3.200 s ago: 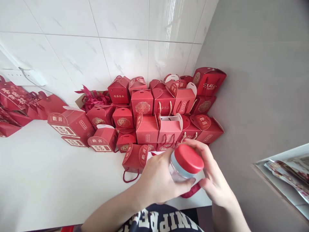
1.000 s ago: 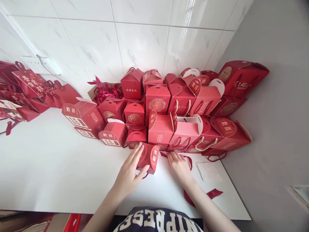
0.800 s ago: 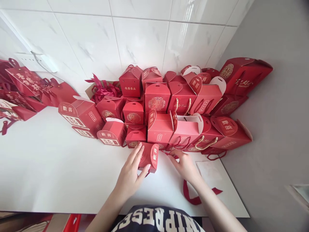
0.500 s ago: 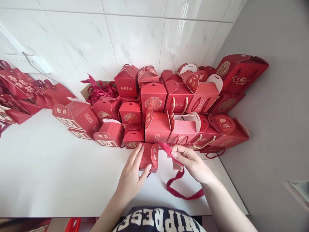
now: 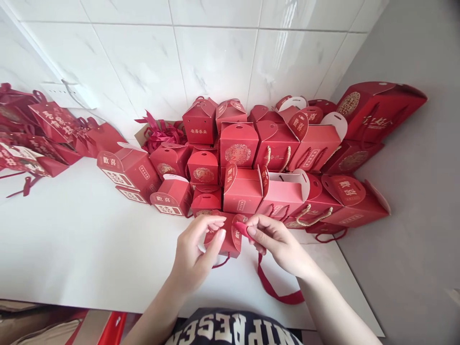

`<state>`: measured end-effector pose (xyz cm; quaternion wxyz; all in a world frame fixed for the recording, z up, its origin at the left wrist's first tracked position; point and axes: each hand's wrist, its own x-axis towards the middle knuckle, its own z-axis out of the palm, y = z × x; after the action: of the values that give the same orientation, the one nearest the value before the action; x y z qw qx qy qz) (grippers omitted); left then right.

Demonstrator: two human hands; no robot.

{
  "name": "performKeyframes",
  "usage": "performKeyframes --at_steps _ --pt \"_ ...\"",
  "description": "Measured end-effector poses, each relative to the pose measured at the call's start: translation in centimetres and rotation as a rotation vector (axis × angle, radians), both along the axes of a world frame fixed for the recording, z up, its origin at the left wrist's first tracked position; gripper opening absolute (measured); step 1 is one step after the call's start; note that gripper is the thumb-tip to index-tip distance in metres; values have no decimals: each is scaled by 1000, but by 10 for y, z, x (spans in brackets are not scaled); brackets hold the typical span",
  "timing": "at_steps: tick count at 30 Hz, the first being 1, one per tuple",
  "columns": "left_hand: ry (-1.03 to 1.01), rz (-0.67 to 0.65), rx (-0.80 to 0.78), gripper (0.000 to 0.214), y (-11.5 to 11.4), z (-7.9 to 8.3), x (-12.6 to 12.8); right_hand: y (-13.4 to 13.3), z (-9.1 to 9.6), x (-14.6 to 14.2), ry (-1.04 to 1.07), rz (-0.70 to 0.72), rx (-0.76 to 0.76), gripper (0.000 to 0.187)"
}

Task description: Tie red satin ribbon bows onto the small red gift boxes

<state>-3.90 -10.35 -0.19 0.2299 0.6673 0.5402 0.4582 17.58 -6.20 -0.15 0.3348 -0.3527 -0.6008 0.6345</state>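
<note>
A small red gift box (image 5: 225, 239) with gold print stands on the white table in front of me, a dark red cord loop at its near side. Over the box's left side hovers my left hand (image 5: 199, 244), its fingers curved and apart from the thumb with nothing between them. My right hand (image 5: 275, 239) pinches a red ribbon (image 5: 269, 282) beside the box's right flap. One short end points at the box; the long tail curls down onto the table near my right forearm.
Rows of stacked red gift boxes (image 5: 242, 189) line the tiled wall. A bundle of red ribbons (image 5: 163, 134) lies behind them at left. More red bags (image 5: 53, 124) stand at far left by a power strip (image 5: 68, 93). A grey panel (image 5: 406, 201) bounds the right.
My left hand has lifted off the box and its fingers have curled. My right hand has brought the ribbon's end closer to the box's right flap. The camera view has shifted slightly.
</note>
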Motion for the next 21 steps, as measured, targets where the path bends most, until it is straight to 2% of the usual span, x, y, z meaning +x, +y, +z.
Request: performKeyframes --at_steps 3,9,16,21 --pt "-9 56 -54 14 6 -1 1 5 -12 -2 -31 -54 -41 33" --pt "199 -18 0 15 15 -18 -2 10 -36 -3 -124 -188 -18 43" --pt "231 -51 12 17 18 -29 1 5 -36 -10 7 -224 -84 41" --pt "211 -80 2 15 20 -35 2 6 -45 -17 -2 -232 -85 42"
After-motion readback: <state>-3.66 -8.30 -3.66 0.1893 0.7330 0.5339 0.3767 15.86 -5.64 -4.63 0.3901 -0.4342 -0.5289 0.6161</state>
